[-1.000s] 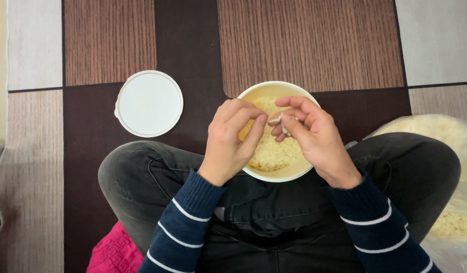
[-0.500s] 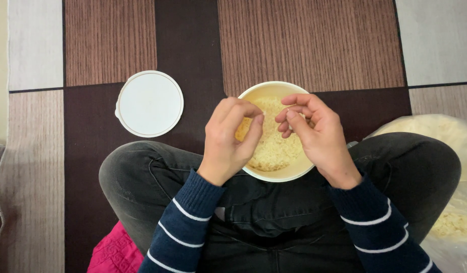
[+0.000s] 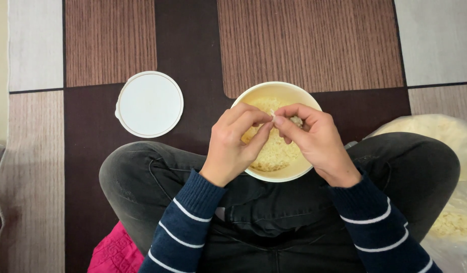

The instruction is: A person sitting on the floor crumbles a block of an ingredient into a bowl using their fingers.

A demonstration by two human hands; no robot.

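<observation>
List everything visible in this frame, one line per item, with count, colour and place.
bowl: one, cream-coloured, on the rug in front of the crossed legs, under both hands.
pale crumbly food: one heap, yellowish-white, inside the bowl.
small piece: one, pale, pinched between the fingertips of both hands over the bowl.
lid: one, white and round, flat on the rug, left of the bowl.
rug: one, brown, dark brown and grey blocks.
plastic bag: one, clear, with pale contents, at the right edge.
pink cloth: one, bottom left by the knee.
left hand: one, over the bowl.
right hand: one, over the bowl.
</observation>
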